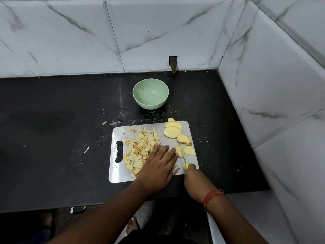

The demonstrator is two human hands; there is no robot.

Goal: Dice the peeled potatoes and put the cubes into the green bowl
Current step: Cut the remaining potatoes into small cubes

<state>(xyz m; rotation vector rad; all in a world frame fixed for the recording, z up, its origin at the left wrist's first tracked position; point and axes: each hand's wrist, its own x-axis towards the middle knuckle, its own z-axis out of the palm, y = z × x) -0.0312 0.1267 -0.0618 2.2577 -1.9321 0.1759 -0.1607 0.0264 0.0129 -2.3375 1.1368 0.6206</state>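
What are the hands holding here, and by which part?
The right hand grips a knife by its yellow handle. The left hand holds nothing; it lies flat on the cutting board.

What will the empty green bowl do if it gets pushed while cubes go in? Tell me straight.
The round pale green bowl looks empty and thin-walled, so it is probably light. On the smooth black countertop it would likely slide, not tip, given its wide low shape. It probably needs steadying.

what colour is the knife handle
Yellow; the knife handle shows in the head view, gripped by the right hand.
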